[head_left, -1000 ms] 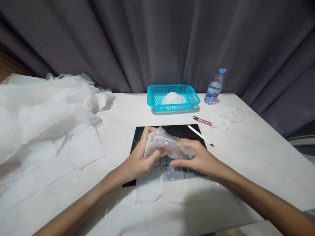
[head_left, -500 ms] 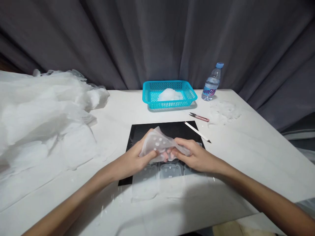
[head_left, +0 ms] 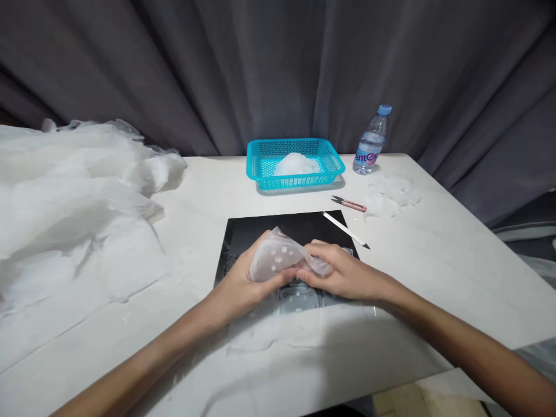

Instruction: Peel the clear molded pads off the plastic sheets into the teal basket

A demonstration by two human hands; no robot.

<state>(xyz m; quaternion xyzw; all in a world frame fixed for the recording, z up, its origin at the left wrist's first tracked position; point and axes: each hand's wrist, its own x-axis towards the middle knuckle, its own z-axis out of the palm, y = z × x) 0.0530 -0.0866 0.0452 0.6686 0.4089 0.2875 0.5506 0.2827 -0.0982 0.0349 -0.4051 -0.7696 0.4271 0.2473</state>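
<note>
Between both hands is a thin, see-through white piece with white dots (head_left: 278,255), like sheer fabric or soft plastic, bunched and folded. My left hand (head_left: 249,277) closes round its wider part, thumb across the front. My right hand (head_left: 341,271) pinches its narrow twisted end between thumb and fingers. The thumbs nearly meet; fingers behind the piece are partly hidden. Below the hands a black board (head_left: 243,231) lies on the table. A translucent sheet (head_left: 299,301) with rounded grey shapes overlaps the board's near edge.
A blue basket (head_left: 295,184) holding a white heap (head_left: 295,164) stands behind the board. To its right are a water bottle (head_left: 370,142), thread snips (head_left: 350,204), a white pencil-like stick (head_left: 345,229) and white scraps (head_left: 393,194). Sheer white material (head_left: 87,197) is piled at left.
The left thumb has moved right, closer to the right thumb. The piece is more tightly gathered at my right hand. The whole view has shifted slightly.
</note>
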